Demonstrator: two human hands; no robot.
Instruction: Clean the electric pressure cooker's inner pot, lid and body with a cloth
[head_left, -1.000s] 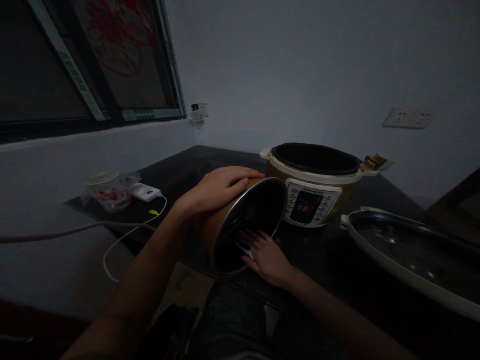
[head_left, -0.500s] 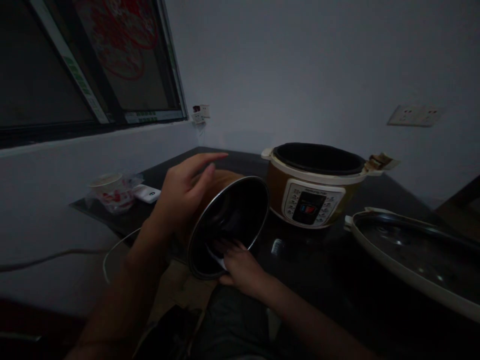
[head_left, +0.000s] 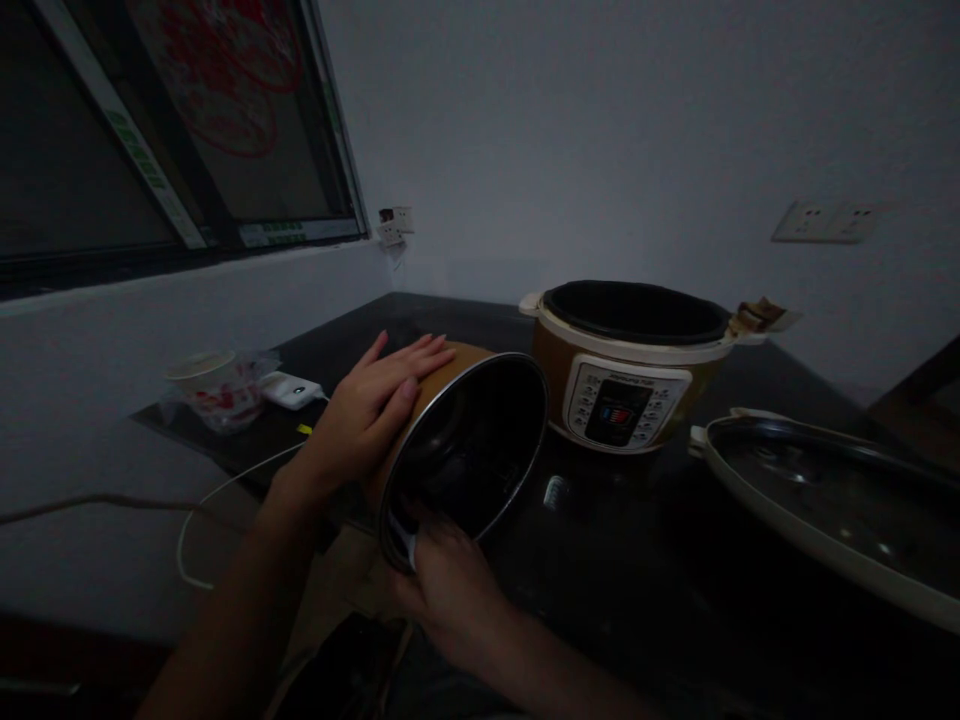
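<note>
A rice cooker's inner pot (head_left: 491,440), tan outside and dark inside, is tilted with its mouth toward me at the table's edge. My left hand (head_left: 375,405) holds its outer side from above, palm and fingers laid along the curve and thumb near the rim. My right hand (head_left: 446,575) reaches into the lower left of the mouth, its fingertips hidden in the dark. A piece of white cloth or paper (head_left: 403,540) shows between these fingers and the pot's wall. Behind the pot stands the cooker body (head_left: 555,385), uncovered, with its control panel facing me.
A glass lid (head_left: 832,490) with a pale rim lies at right on the dark table (head_left: 600,580). At left are a plastic-wrapped cup (head_left: 217,390) and a white device (head_left: 291,391) with a cable. Wall sockets (head_left: 825,222) are behind.
My left hand has settled from raised fingers to lying against the inner pot. My right hand has moved left and down along the rim with the white piece. The pot has turned slightly.
</note>
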